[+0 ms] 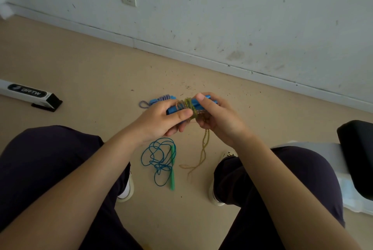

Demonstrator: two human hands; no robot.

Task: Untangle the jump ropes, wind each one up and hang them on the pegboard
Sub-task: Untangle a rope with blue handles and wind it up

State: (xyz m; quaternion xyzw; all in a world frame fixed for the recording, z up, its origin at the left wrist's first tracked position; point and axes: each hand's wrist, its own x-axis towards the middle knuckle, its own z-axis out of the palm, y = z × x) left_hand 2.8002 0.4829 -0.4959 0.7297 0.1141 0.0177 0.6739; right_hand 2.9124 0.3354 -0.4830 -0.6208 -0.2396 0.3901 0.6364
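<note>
Left hand [161, 122] grips blue handles [175, 109] steady while right hand [214, 118] pinches olive rope [189, 106], keeping its coils taut

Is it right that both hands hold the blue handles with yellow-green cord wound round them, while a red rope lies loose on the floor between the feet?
Not quite: the head view shows the loose rope on the floor is blue, not red. The rest stands.
</note>
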